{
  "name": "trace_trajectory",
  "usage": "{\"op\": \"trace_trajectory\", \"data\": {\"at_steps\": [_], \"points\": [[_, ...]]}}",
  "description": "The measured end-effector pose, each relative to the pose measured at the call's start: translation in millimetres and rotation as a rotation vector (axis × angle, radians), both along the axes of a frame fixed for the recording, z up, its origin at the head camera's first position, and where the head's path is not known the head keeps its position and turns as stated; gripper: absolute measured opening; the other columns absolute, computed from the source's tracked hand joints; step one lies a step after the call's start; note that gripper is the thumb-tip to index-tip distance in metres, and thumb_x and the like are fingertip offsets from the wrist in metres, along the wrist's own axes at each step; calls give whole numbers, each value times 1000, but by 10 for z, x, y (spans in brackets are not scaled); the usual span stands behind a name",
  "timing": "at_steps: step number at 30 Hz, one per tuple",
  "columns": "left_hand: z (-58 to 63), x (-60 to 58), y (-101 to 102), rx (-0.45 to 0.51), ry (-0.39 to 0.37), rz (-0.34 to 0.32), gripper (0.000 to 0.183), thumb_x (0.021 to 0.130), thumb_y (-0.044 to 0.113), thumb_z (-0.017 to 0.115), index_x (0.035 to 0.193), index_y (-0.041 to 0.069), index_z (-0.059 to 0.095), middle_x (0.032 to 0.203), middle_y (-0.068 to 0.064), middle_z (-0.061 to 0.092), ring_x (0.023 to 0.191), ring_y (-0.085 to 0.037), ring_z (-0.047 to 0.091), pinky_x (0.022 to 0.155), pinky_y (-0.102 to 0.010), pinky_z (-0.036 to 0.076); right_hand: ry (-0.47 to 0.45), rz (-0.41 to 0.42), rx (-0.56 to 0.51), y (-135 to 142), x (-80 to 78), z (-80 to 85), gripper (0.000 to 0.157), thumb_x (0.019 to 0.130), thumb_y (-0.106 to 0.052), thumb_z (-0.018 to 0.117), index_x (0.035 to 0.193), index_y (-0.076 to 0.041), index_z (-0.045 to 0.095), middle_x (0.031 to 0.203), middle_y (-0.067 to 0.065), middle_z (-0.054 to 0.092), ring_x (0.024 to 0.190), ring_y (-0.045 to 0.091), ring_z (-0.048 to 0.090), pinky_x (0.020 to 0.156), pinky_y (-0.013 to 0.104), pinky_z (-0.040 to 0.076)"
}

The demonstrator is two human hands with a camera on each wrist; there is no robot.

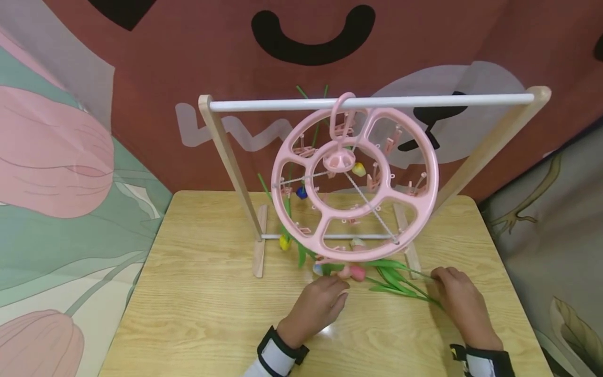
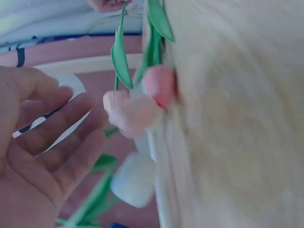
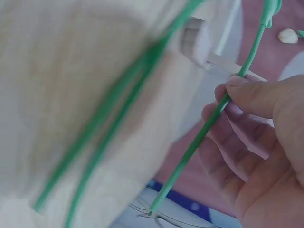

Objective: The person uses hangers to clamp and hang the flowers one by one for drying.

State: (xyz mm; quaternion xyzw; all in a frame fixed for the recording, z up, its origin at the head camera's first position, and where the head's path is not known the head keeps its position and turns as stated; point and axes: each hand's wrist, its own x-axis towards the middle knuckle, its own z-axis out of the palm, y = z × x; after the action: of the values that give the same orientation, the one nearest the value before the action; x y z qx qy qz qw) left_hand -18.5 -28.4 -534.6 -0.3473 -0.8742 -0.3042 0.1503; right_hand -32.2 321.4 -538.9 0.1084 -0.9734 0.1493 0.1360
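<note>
My right hand [image 1: 464, 303] pinches the green stem of an artificial tulip [image 3: 190, 145] between thumb and forefinger, over the table's right side. Its pale pink blossom [image 2: 135, 116] reaches left, close to my left hand [image 1: 316, 303]. The left fingers are loosely extended and hold nothing in the left wrist view. A deeper pink tulip [image 2: 159, 85] lies on the table beside that blossom. Two more stems [image 3: 102, 137] rest on the wood below the right hand. Nearby is a pale blue-white tulip [image 2: 135, 180]. Above hangs a round pink clip hanger [image 1: 325, 214].
The hanger hooks over the white rod [image 1: 282, 104] of a wooden stand [image 1: 235, 178] on the table [image 1: 198, 293]. Around the hanger are small pink clips and several tulips, including a blue one [image 1: 301, 192] and a yellow one [image 1: 285, 242]. A printed curtain [image 1: 188, 52] stands behind.
</note>
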Motion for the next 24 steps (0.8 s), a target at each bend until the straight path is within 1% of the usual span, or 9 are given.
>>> {"op": "trace_trajectory", "data": {"at_steps": [3,5,7,11,13,15,19,22,24], "points": [[64,-39,96,37,84,-21,30,88,5,75,117,10,71,116,-1,73,107,-14,70,97,-22,57,72,16,10,-28,22,130,24,76,12,80,93,-2,70,82,14,66,72,37,63,55,53,54],[104,-60,153,35,138,-16,36,87,6,75,122,10,70,121,-3,72,113,-16,69,103,-22,55,116,25,20,-46,39,230,27,74,13,82,94,-1,70,83,16,66,72,38,63,55,54,55],[139,-78,203,23,181,-3,36,87,8,75,123,9,69,125,-5,70,118,-17,68,108,-23,52,158,31,22,-68,61,338,30,72,14,83,94,-1,69,84,17,65,71,39,62,55,54,55],[189,-106,277,6,246,40,36,89,11,75,124,7,69,130,-8,67,126,-21,64,115,-26,47,188,22,28,-126,113,532,34,71,15,84,96,-1,69,87,18,64,73,38,61,57,54,54],[209,-128,296,4,278,49,42,89,11,74,130,5,66,136,-10,65,130,-23,61,116,-28,46,198,32,26,-163,137,611,35,70,15,84,97,-1,69,88,18,64,74,38,61,58,53,54],[226,-156,305,-16,314,63,46,90,11,74,135,4,64,138,-10,64,129,-23,61,113,-29,49,207,52,23,-210,151,679,37,69,15,84,98,-1,69,89,17,64,76,38,62,61,54,54],[256,-206,297,-61,355,89,50,89,15,78,136,5,63,131,-8,66,114,-19,67,96,-27,58,248,121,30,-315,167,808,39,66,17,83,98,-2,69,88,16,64,77,38,64,62,54,55],[277,-229,293,-68,344,91,49,90,18,80,135,6,64,125,-6,68,105,-16,69,89,-26,60,269,159,50,-394,175,891,35,70,19,79,98,-2,70,90,17,66,78,39,65,61,54,55],[291,-240,294,-76,324,83,54,91,19,78,140,5,61,124,-6,69,104,-17,69,90,-27,60,289,179,59,-447,179,934,32,74,19,75,98,-1,71,91,18,67,80,40,66,61,55,55]]}}
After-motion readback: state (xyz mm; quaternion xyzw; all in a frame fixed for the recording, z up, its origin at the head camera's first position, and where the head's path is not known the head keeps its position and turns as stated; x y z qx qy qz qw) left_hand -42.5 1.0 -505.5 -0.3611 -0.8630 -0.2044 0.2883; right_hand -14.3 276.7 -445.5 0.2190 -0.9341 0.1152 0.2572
